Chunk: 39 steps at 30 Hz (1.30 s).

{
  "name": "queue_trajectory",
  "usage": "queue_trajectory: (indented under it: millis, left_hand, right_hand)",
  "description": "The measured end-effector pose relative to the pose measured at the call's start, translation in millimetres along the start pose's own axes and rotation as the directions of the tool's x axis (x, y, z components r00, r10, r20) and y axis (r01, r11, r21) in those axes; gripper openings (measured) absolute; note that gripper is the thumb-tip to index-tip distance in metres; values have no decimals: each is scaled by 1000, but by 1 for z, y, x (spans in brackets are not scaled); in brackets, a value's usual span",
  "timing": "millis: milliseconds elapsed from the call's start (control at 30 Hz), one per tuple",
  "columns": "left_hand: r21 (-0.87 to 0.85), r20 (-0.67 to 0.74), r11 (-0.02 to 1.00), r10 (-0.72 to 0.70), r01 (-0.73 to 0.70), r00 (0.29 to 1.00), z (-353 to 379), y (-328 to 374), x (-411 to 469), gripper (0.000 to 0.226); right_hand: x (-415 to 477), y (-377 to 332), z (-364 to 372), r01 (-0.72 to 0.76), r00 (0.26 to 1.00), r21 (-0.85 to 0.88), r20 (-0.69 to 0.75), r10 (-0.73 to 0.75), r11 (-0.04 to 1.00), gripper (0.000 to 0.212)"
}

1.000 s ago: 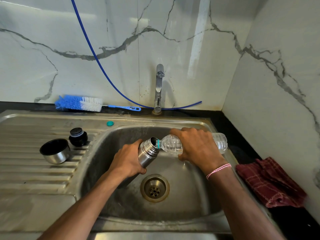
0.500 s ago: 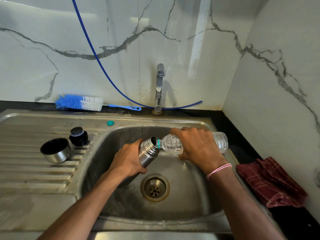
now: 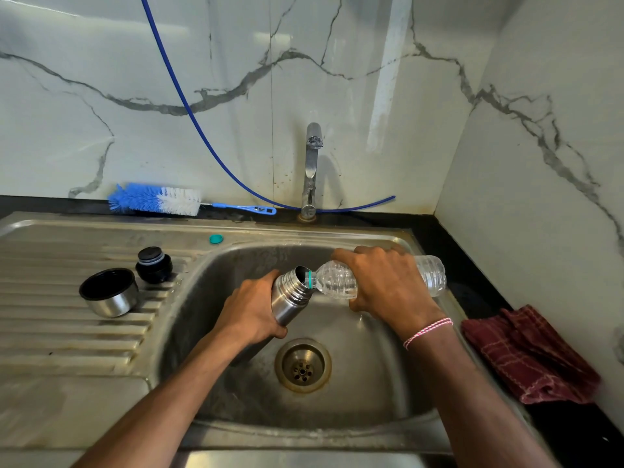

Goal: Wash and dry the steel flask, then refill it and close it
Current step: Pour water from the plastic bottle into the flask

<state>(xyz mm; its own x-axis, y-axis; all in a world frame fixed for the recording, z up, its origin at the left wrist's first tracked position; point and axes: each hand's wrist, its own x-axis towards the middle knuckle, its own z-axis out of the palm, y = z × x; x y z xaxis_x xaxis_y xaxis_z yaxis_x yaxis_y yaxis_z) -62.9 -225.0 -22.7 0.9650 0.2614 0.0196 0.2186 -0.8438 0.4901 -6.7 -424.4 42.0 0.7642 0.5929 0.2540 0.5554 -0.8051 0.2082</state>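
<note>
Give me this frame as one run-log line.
stage: refill | left hand grips steel flask | right hand tips plastic bottle into flask mouth | stopper, cup: on drainboard

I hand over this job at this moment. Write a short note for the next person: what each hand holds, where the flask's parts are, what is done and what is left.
Left hand grips the steel flask, tilted over the sink, mouth open.
Right hand grips the plastic bottle, almost level, its neck at the flask's mouth.
Black stopper and steel cup stand on the drainboard; red cloth lies on the counter at the right.
Done: flask is open, pouring is set up; washing and drying cannot be checked here.
Left: finish filling, fit stopper, then cup.
</note>
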Motion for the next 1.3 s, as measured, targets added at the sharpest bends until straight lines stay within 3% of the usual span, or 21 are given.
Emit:
queue_trajectory:
  millis: [967,1300]
  left_hand:
    - [-1,-16,1000,-1,1,1000,-1,2,-1,97]
    - [-24,-35,1000,-6,6,999,-2,0,-1,96]
  right_hand:
    - [1,0,-1,-8,1000,-14,20,8,1000,82]
    - [-3,0,-2,9,1000,73,-11,-8,997,85]
